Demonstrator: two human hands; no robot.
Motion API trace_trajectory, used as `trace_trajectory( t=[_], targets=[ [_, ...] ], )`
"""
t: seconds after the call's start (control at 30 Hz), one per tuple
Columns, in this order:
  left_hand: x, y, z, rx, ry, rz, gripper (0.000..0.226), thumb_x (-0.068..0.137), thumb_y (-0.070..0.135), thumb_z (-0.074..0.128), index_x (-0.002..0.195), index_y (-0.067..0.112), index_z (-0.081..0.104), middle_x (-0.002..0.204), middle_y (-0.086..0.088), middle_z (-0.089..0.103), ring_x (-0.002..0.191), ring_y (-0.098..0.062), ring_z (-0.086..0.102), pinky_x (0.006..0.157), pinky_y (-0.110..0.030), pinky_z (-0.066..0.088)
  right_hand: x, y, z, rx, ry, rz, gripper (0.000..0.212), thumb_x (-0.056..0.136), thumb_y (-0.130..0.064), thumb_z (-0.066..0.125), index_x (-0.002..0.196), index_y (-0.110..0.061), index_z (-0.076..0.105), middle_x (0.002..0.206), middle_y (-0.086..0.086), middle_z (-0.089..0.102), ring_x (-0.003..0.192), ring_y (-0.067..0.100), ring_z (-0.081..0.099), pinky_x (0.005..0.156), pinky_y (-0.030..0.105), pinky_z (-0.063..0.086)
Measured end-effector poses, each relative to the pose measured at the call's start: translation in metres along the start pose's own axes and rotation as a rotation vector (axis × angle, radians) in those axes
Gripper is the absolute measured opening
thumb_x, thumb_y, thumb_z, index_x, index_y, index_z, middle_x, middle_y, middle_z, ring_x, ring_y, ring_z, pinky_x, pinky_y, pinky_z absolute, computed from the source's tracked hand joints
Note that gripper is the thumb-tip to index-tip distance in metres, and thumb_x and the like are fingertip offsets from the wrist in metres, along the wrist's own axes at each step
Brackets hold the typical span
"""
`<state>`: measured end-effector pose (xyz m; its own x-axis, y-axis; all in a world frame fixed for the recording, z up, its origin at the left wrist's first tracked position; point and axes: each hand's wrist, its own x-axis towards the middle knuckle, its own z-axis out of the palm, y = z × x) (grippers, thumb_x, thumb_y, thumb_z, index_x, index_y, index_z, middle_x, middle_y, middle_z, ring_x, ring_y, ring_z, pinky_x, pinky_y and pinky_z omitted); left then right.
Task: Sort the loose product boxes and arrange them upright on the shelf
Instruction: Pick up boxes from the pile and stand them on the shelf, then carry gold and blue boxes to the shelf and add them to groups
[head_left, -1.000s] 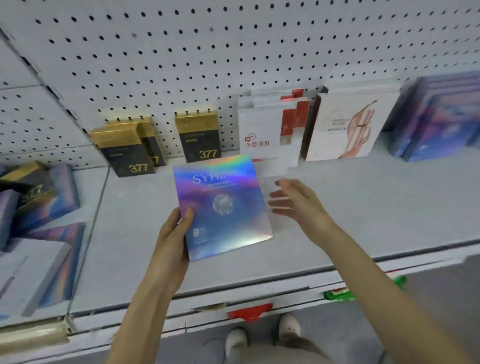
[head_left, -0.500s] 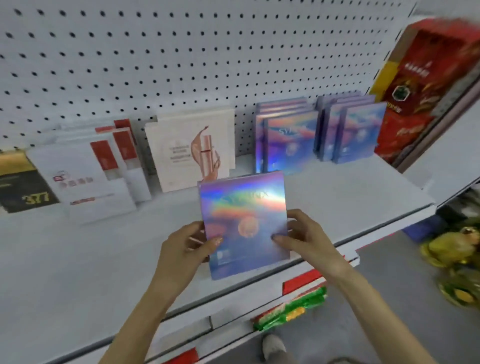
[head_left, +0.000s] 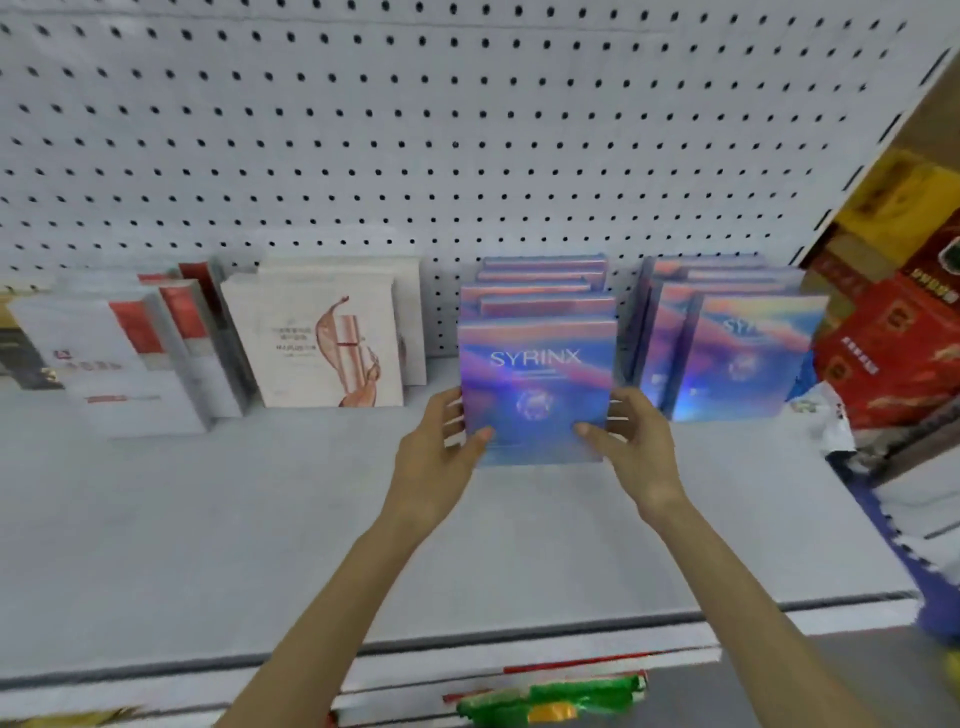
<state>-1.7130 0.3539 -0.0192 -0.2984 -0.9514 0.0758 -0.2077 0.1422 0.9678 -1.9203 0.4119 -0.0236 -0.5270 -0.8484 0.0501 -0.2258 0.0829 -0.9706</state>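
Gripping holographic SYRINX box (head_left: 535, 374) by both side edges: left hand (head_left: 436, 457) curled round left edge, thumb on front; right hand (head_left: 634, 447) same on right edge. Held upright low over white shelf (head_left: 260, 519), touching or not cannot tell, at front of row of matching boxes (head_left: 540, 291) backed against pegboard (head_left: 415, 130). Second matching row (head_left: 748, 353) just right. Left of these, upright white box with pink swirl print (head_left: 322, 343) and white-and-red boxes (head_left: 119, 364). Red cartons (head_left: 893, 338) far right.

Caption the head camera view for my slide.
Left hand and right hand hold a shiny box upright before matching boxes.
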Motion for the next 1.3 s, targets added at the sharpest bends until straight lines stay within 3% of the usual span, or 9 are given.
trace_trajectory(
  t=[0.07,0.17,0.3,0.47,0.63,0.7,0.9,1.1,1.3],
  targets=[
    [0.009,-0.004,0.003,0.026,0.014,-0.003,0.044,0.087,0.017,0.068,0.123,0.033,0.049,0.111,0.016,0.062,0.104,-0.005,0.062,0.086,-0.016,0.051,0.016,0.005,0.01,-0.071,0.068,-0.062,0.038,0.075,0.0,0.078,0.092,-0.024,0.054,0.086,-0.006,0.058,0.07,0.001,0.057,0.062,0.008,0.046],
    [0.016,-0.009,0.0,0.097,0.01,0.02,0.05,0.088,0.027,0.066,0.126,0.045,0.04,0.117,0.021,0.059,0.108,-0.005,0.06,0.087,-0.016,0.049,0.025,0.015,0.023,-0.183,0.102,-0.089,0.037,0.075,-0.011,0.08,0.095,-0.023,0.051,0.092,0.001,0.056,0.077,0.013,0.055,0.07,0.015,0.047],
    [0.018,-0.019,-0.004,0.488,-0.005,0.223,0.066,0.093,0.032,0.057,0.145,0.046,0.018,0.144,0.009,0.042,0.117,-0.008,0.053,0.083,-0.028,0.052,0.028,0.023,0.032,-0.224,0.155,-0.068,0.045,0.074,-0.017,0.081,0.109,-0.014,0.053,0.092,-0.003,0.053,0.073,0.012,0.05,0.061,0.002,0.034],
    [0.028,-0.031,-0.01,0.946,-0.028,0.375,0.073,0.09,0.025,0.063,0.149,0.035,0.022,0.152,-0.012,0.031,0.122,-0.032,0.053,0.071,-0.04,0.057,0.038,0.028,0.04,-0.198,0.168,-0.114,0.049,0.071,-0.02,0.084,0.105,-0.023,0.048,0.099,-0.003,0.058,0.075,0.006,0.054,0.072,0.027,0.047],
    [0.036,-0.034,-0.019,1.084,-0.013,0.42,0.077,0.084,0.024,0.071,0.148,0.031,0.029,0.146,-0.02,0.04,0.111,-0.039,0.058,0.08,-0.043,0.055,0.04,0.026,0.039,-0.224,0.158,-0.087,0.045,0.072,-0.019,0.083,0.104,-0.016,0.052,0.099,-0.001,0.057,0.075,-0.01,0.052,0.065,0.002,0.035],
    [0.037,-0.031,-0.022,1.088,-0.034,0.412,0.076,0.085,0.028,0.07,0.148,0.031,0.027,0.145,-0.022,0.04,0.113,-0.04,0.056,0.084,-0.043,0.053,0.039,0.025,0.039,-0.255,0.159,-0.06,0.046,0.074,-0.019,0.081,0.108,-0.009,0.053,0.102,0.005,0.056,0.074,-0.001,0.053,0.064,0.0,0.034],
    [-0.001,-0.015,-0.053,0.756,-0.028,0.216,0.059,0.095,0.036,0.054,0.148,0.026,0.031,0.147,-0.009,0.041,0.133,-0.026,0.04,0.108,-0.036,0.031,-0.014,0.007,0.051,-0.264,0.267,-0.072,0.054,0.082,-0.013,0.074,0.128,-0.009,0.047,0.122,0.007,0.043,0.102,0.027,0.054,0.095,0.042,0.046],
    [-0.14,-0.035,-0.178,0.201,0.199,-0.131,0.046,0.091,0.027,0.061,0.134,0.035,0.046,0.116,0.012,0.064,0.093,0.0,0.065,0.082,-0.01,0.047,-0.133,-0.041,0.154,-0.227,-0.37,-0.109,0.056,0.083,-0.013,0.073,0.127,-0.033,0.045,0.125,-0.009,0.051,0.101,0.006,0.059,0.082,0.008,0.044],
    [-0.314,-0.097,-0.345,0.077,0.534,-0.397,0.039,0.086,0.019,0.07,0.12,0.034,0.056,0.1,0.008,0.072,0.087,-0.003,0.068,0.074,-0.015,0.052,-0.275,-0.062,0.314,-0.16,-0.82,-0.086,0.065,0.084,-0.019,0.073,0.126,-0.054,0.038,0.133,-0.027,0.045,0.12,-0.008,0.045,0.096,0.006,0.037]
  ],
)
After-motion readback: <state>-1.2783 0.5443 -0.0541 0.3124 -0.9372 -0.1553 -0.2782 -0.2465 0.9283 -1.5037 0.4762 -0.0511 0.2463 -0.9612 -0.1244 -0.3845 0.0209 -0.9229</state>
